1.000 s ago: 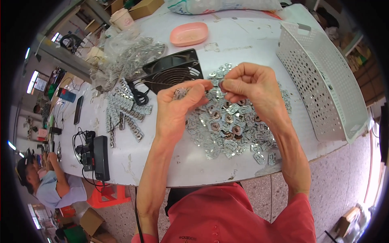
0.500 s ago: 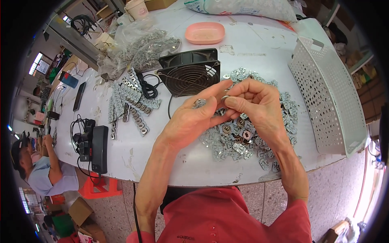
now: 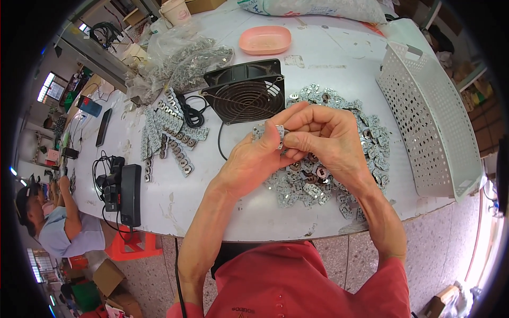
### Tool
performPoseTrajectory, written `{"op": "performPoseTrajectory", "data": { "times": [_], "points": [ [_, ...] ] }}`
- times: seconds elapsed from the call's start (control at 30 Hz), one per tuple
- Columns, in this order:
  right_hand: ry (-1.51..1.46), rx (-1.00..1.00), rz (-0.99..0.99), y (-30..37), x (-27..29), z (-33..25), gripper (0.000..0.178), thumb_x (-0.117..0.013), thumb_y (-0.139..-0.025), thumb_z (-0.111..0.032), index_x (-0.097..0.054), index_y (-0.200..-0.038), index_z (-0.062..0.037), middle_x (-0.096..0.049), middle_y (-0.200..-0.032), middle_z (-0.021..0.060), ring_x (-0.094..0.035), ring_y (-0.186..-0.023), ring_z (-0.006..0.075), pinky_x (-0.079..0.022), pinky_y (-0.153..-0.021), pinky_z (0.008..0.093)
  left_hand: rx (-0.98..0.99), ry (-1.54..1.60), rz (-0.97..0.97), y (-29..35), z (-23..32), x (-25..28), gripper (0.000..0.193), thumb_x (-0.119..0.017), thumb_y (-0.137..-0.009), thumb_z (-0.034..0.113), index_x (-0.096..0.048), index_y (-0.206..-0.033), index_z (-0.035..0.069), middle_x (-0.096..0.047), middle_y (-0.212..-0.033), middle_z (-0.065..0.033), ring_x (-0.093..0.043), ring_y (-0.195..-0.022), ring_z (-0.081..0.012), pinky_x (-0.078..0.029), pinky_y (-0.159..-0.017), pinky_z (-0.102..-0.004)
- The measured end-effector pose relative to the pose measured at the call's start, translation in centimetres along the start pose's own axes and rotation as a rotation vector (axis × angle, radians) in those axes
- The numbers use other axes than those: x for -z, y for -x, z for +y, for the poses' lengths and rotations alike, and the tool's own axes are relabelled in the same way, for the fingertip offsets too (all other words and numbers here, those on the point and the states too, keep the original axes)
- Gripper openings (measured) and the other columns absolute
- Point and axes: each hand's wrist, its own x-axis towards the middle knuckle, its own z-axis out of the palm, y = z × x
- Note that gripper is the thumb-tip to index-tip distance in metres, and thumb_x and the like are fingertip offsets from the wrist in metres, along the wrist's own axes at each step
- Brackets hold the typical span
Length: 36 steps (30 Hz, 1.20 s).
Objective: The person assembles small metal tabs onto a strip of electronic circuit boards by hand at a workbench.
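Above the worktable my left hand (image 3: 249, 159) holds several small silvery metal plates (image 3: 258, 131) with holes, its thumb pressed on them. My right hand (image 3: 331, 138) meets it from the right, thumb and forefinger pinched at the edge of a plate; its fingertips partly hide what lies between them. Below and behind both hands spreads a loose pile of the same kind of metal plates (image 3: 379, 153), some with brown round pieces (image 3: 322, 172) on them. A black box fan (image 3: 244, 100) with a wire grille stands just beyond my left hand.
Rows of stacked metal plates (image 3: 169, 124) lie left of the fan, near clear bags of parts (image 3: 199, 69). A pink tray (image 3: 265, 41) sits behind it; a pale perforated basket (image 3: 424, 122) stands right. A black power unit (image 3: 130, 193) lies left. Another person (image 3: 69, 228) sits far left.
My right hand has come slightly left, and my hands have turned so the held plates now show above my left thumb. Earlier a small round metal piece showed at my right fingertips.
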Motion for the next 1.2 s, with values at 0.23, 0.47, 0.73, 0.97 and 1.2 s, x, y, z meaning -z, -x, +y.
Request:
{"op": "performPoseTrajectory", "data": {
  "times": [0.23, 0.47, 0.73, 0.97, 1.2],
  "points": [
    [-0.030, -0.094, -0.030, -0.1, 0.3, -0.1, 0.011, -0.063, -0.077, 0.000, -0.061, -0.085, 0.0071, -0.064, -0.074, 0.0098, -0.061, -0.063, 0.0118, -0.052, -0.057, 0.0221, -0.038, -0.082, 0.108, 0.0, 0.1, -0.8, 0.081, -0.049, -0.084, 0.054, -0.024, -0.137, -0.002, -0.049, -0.108, -0.0069, -0.047, -0.090, -0.0140, -0.041, -0.081, -0.0303],
    [0.055, -0.059, 0.054, -0.3, 1.0, -0.2, 0.015, -0.067, -0.073, -0.003, -0.062, -0.085, 0.0065, -0.063, -0.070, 0.0087, -0.060, -0.061, 0.0109, -0.050, -0.056, 0.0214, -0.231, -0.282, 0.263, 0.6, 1.3, 0.1, 0.039, -0.055, -0.089, 0.023, -0.049, -0.117, -0.004, -0.055, -0.114, -0.0143, -0.060, -0.094, -0.0195, -0.054, -0.076, -0.0329],
    [0.093, -0.006, 0.095, -0.4, 1.1, -0.3, 0.013, -0.066, -0.074, -0.002, -0.062, -0.084, 0.0064, -0.064, -0.071, 0.0096, -0.061, -0.061, 0.0112, -0.051, -0.056, 0.0214, -0.272, -0.262, 0.469, 1.0, 1.1, 0.5, 0.017, -0.063, -0.080, 0.003, -0.062, -0.094, -0.006, -0.065, -0.080, -0.0106, -0.063, -0.065, -0.0154, -0.055, -0.062, -0.0266],
    [0.124, 0.002, 0.077, -0.4, 1.0, 0.2, 0.011, -0.065, -0.075, 0.000, -0.063, -0.084, 0.0054, -0.064, -0.070, 0.0088, -0.061, -0.059, 0.0105, -0.051, -0.055, 0.0204, -0.264, -0.319, 0.509, 1.0, 0.7, 0.6, 0.017, -0.062, -0.079, 0.002, -0.062, -0.094, -0.006, -0.064, -0.079, -0.0121, -0.063, -0.063, -0.0157, -0.057, -0.058, -0.0275],
    [0.157, 0.043, 0.034, -0.5, 1.2, 0.7, 0.009, -0.065, -0.073, 0.002, -0.064, -0.081, 0.0054, -0.064, -0.067, 0.0089, -0.061, -0.057, 0.0106, -0.051, -0.054, 0.0212, -0.287, -0.351, 0.498, 1.2, 0.4, 0.4, 0.016, -0.062, -0.078, 0.000, -0.063, -0.093, -0.007, -0.065, -0.078, -0.0133, -0.064, -0.061, -0.0157, -0.056, -0.055, -0.0263]
  ]
}}
